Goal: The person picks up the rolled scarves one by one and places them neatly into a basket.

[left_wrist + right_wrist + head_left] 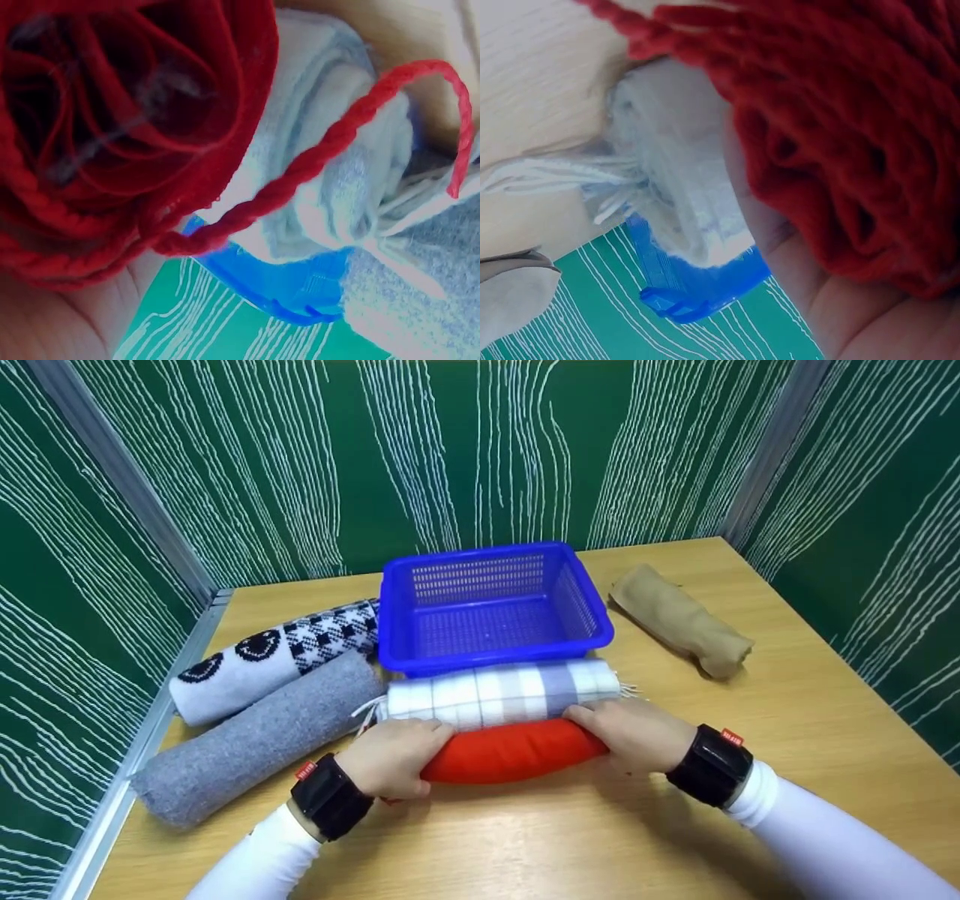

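A rolled red scarf [517, 751] with twisted fringe stretches between the two hands, its middle sagging slightly. Its left end is gripped by the left hand [394, 757], thumb toward the near side. At the other end the right hand [637, 735] holds the roll from above. In the left wrist view the spiral end of the red scarf [142, 82] shows, one red cord hanging loose. The right wrist view has its fringed end [840, 142] against the palm. Just behind lies a rolled white plaid scarf [480, 697] with pale fringe. I cannot tell whether the red roll touches the table.
Behind the plaid roll stands a blue plastic basket [386, 615] with nothing inside. To the left lie a grey felt-like roll [262, 742] and a black-and-white patterned roll [240, 675]. A tan roll [675, 619] lies at the right. Green walls [480, 457] enclose the wooden table [495, 847].
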A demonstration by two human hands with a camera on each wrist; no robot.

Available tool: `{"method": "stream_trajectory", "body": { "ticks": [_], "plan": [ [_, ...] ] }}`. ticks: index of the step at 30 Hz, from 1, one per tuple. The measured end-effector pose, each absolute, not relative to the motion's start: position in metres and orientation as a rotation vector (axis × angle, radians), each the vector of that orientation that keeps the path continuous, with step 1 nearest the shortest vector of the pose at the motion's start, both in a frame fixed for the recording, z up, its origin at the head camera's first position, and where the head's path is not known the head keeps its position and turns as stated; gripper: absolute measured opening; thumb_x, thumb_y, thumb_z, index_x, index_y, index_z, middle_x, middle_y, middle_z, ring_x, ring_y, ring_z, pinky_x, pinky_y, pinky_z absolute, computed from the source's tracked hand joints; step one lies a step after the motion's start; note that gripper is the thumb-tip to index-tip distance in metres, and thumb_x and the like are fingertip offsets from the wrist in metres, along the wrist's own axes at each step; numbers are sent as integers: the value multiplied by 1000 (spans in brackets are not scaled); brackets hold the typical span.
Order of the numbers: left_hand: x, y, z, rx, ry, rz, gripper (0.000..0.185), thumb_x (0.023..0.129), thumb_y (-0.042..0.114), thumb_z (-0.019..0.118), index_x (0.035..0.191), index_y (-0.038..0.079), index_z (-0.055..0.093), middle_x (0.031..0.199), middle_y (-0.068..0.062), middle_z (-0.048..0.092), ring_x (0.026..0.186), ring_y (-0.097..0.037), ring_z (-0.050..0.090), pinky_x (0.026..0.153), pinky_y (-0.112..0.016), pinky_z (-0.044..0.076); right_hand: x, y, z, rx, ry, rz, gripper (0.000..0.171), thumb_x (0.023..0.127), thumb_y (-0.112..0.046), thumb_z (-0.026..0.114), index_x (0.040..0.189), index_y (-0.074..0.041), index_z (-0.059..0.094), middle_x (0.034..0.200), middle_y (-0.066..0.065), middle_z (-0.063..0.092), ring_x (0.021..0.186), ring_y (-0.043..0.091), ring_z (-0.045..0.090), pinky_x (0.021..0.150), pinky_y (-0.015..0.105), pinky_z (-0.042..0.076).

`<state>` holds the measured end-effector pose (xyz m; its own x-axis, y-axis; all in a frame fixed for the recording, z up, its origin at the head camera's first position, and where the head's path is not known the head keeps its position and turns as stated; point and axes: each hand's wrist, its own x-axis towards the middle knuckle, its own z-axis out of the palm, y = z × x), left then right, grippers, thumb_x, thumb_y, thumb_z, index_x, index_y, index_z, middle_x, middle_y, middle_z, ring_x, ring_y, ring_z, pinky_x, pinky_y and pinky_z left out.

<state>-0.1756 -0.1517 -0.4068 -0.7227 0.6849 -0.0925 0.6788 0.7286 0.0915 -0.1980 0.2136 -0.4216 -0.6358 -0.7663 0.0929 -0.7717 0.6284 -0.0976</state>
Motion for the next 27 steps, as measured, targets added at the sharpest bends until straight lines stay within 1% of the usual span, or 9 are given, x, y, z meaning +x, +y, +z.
{"method": "stream_trajectory", "body": {
  "ticks": [4, 11, 17, 27],
  "plan": [
    [-176, -152, -403, 1107, 2815, 85, 55, 75, 18, 92, 120, 13, 63, 115, -5, 75, 105, -27, 74, 96, -47, 62, -199, 214, -417, 1316, -2794, 193, 66, 69, -6, 97, 127, -4, 64, 110, 13, 76, 98, 31, 75, 88, 53, 65],
    [-177, -154, -398, 1139, 2829, 83, 58, 77, 21, 92, 126, 13, 62, 111, -3, 74, 100, -24, 73, 88, -46, 63, -199, 212, -410, 1288, -2813, 205, 61, 71, 0, 92, 125, -4, 65, 108, 12, 75, 97, 31, 74, 88, 54, 64],
    [-178, -155, -396, 1164, 2832, 85, 60, 78, 21, 92, 128, 11, 62, 111, -4, 73, 99, -25, 73, 88, -46, 63, -198, 212, -406, 1268, -2843, 209, 59, 72, 0, 93, 124, -5, 65, 106, 11, 75, 95, 30, 73, 87, 54, 64],
    [-180, -154, -388, 1207, 2863, 65, 61, 78, 22, 92, 130, 10, 62, 110, -5, 73, 96, -25, 72, 82, -46, 64, -199, 216, -398, 1269, -2796, 163, 65, 71, -3, 94, 128, -4, 65, 108, 13, 76, 92, 30, 75, 84, 52, 65]
  ]
}}
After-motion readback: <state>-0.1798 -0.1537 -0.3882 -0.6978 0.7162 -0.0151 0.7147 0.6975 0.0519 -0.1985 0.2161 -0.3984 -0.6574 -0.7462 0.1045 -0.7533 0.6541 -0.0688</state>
